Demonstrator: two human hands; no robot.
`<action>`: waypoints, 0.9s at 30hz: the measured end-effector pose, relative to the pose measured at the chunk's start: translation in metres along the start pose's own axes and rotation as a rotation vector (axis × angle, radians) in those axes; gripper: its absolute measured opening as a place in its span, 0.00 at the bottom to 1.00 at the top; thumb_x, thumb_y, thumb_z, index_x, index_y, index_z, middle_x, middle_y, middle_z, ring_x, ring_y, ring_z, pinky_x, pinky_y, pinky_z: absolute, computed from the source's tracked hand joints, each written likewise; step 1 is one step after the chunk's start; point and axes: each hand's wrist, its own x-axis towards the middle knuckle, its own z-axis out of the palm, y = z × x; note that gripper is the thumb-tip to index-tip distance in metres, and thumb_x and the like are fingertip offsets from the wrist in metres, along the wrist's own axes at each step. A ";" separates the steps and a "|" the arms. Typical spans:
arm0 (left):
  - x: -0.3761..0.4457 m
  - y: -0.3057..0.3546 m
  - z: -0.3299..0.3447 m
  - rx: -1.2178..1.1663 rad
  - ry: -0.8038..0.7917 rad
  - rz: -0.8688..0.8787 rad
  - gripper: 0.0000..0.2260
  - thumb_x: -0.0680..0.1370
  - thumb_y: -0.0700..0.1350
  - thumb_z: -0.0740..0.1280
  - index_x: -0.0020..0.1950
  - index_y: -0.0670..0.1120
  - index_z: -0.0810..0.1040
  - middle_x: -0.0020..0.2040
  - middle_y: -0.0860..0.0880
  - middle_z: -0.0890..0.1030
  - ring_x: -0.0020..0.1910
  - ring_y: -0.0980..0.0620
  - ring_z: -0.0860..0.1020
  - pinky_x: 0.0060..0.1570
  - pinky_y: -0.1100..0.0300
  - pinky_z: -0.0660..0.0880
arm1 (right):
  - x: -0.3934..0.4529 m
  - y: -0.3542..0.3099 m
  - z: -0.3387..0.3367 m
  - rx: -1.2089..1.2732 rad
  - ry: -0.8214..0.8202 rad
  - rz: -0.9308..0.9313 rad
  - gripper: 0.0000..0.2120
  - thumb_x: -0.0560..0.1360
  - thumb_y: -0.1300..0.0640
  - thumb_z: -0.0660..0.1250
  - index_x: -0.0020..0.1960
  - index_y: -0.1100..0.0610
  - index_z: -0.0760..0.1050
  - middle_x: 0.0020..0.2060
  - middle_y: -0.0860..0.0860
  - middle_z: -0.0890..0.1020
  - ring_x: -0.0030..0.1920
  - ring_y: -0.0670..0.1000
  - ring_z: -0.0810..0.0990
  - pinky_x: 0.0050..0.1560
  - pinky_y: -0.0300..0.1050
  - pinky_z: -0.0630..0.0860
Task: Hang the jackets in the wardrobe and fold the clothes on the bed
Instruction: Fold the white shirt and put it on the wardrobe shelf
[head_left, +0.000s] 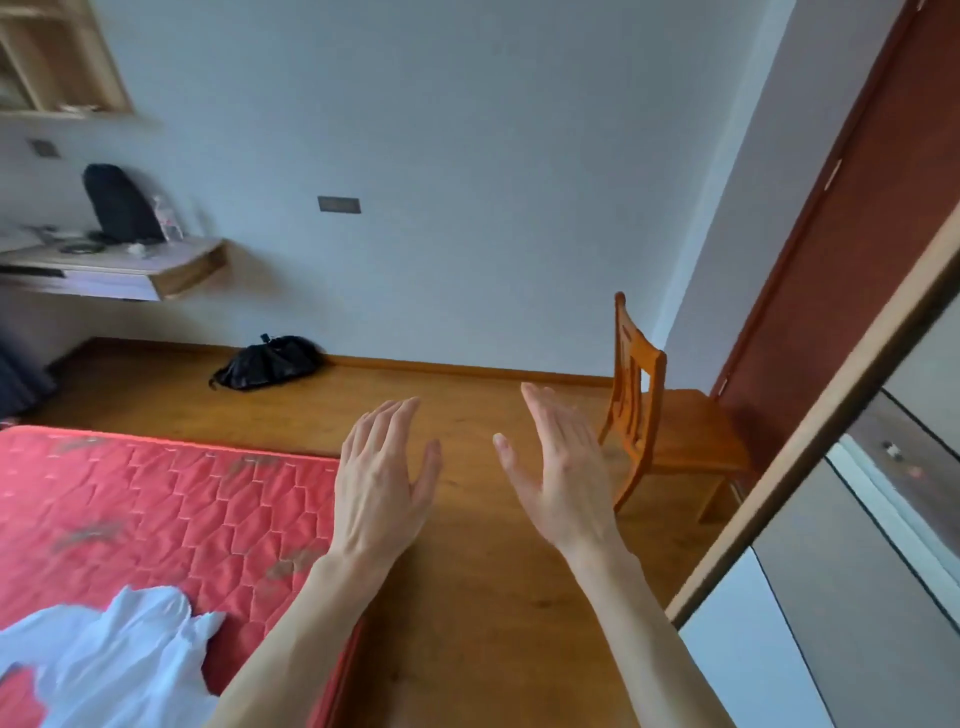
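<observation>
Nearest me, a crumpled white garment (109, 670) lies on the red quilted mattress (156, 499). It looks thin, light and floppy, so I'd pinch it at the shoulders or a hem. Both hands are empty over the wood floor (467, 597): left hand (382, 480) and right hand (563, 470), fingers straight, apart. Beyond them a stiff wooden chair (654, 415), and the wardrobe (841, 545) beside it.

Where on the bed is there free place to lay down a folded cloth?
The red mattress is bare from the white garment at its near end to its far edge by the floor. Both hands, left hand and right hand, hover open, holding nothing.
</observation>
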 end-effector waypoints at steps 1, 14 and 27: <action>0.005 -0.010 0.000 0.020 0.017 -0.023 0.21 0.84 0.52 0.63 0.75 0.45 0.73 0.70 0.47 0.78 0.73 0.47 0.72 0.73 0.47 0.70 | 0.013 -0.002 0.013 0.024 -0.033 -0.018 0.33 0.84 0.34 0.54 0.82 0.52 0.63 0.79 0.49 0.68 0.80 0.47 0.63 0.80 0.47 0.58; -0.039 -0.188 -0.070 0.332 0.235 -0.514 0.21 0.82 0.53 0.63 0.73 0.46 0.76 0.67 0.47 0.80 0.67 0.44 0.76 0.66 0.47 0.73 | 0.095 -0.118 0.196 0.355 -0.353 -0.315 0.34 0.83 0.34 0.56 0.81 0.53 0.63 0.79 0.51 0.69 0.80 0.49 0.63 0.80 0.58 0.63; -0.085 -0.387 -0.140 0.393 0.379 -0.873 0.23 0.83 0.55 0.58 0.71 0.44 0.77 0.66 0.44 0.82 0.65 0.41 0.78 0.65 0.43 0.73 | 0.113 -0.284 0.390 0.471 -0.581 -0.553 0.31 0.84 0.38 0.59 0.80 0.55 0.65 0.77 0.51 0.71 0.78 0.43 0.61 0.80 0.46 0.54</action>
